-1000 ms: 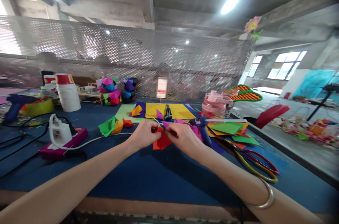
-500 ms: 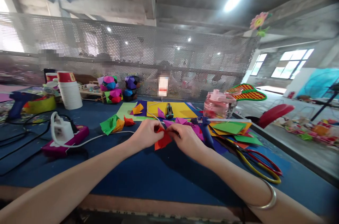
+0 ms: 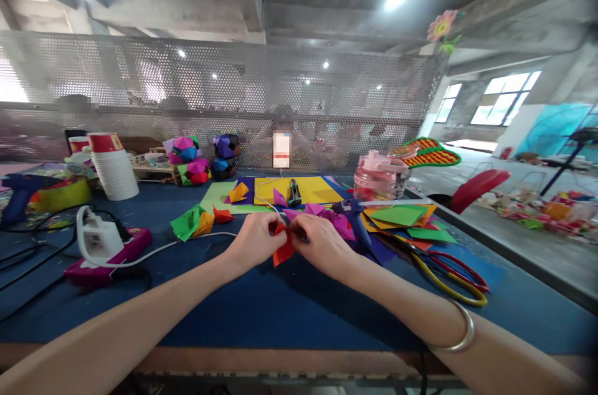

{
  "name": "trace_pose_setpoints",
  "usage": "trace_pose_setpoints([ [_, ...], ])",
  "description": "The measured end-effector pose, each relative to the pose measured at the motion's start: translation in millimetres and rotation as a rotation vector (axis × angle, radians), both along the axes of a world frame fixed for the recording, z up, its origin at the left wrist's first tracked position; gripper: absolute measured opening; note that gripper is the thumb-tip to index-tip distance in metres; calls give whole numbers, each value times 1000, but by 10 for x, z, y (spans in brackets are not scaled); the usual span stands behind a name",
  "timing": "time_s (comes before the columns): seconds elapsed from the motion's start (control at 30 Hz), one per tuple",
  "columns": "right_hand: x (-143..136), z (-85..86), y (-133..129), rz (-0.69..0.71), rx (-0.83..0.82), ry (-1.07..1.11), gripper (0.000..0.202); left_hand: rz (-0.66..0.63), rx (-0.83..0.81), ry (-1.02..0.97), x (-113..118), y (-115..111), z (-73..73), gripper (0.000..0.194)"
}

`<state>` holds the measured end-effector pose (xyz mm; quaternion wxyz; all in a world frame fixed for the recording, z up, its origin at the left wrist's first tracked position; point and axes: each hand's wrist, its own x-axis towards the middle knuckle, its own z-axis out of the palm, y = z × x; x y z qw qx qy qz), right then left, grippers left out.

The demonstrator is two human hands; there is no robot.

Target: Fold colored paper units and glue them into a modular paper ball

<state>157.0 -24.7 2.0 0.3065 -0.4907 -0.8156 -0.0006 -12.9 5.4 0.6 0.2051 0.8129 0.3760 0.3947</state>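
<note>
A folded piece of red-orange paper [image 3: 283, 250] is held between my two hands above the blue tabletop. My left hand [image 3: 256, 238] pinches its left side with thumb and forefinger. From the right, my right hand [image 3: 322, 240] pinches its upper edge; the fingertips of both hands nearly meet, hiding the top of the paper. Folded green paper [image 3: 187, 222], an orange piece [image 3: 205, 222] and a small red piece [image 3: 223, 215] lie left of my left hand. Purple folded papers [image 3: 343, 223] and a blue glue gun [image 3: 359, 227] lie beyond my right hand.
Scissors with red and yellow handles [image 3: 455, 276] lie at right, near stacked coloured paper [image 3: 402, 215]. A pink bottle [image 3: 376, 177] stands behind. A cutter [image 3: 294, 194] rests on yellow sheets [image 3: 317, 189]. At left are a power strip [image 3: 109, 258], cables and stacked paper cups [image 3: 113, 171].
My fingertips have come closer together on the red-orange paper, and less of it shows. The whole view has shifted slightly, with things on the table appearing further left.
</note>
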Motion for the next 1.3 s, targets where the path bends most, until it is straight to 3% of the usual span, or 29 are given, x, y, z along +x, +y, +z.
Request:
trace_pose_setpoints([
  [0.17, 26, -18, 18, 50, 4, 86, 11, 15, -20, -31, -12, 40, -16, 13],
  [0.43, 50, -31, 90, 87, -154, 345, 31, 43, -209, -188, -19, 160, -35, 18],
  [0.8, -3, -38, 39, 77, -159, 432, 16, -21, -209, -231, 26, 97, -42, 13],
  [1.13, -9, -50, 6, 28, -1, 208, 9, 12, 49, 134, 9, 2, 16, 8],
  [1.3, -27, -21, -35, 43, 113, 91, 11, 1, 71, 105, 11, -9, 19, 8],
])
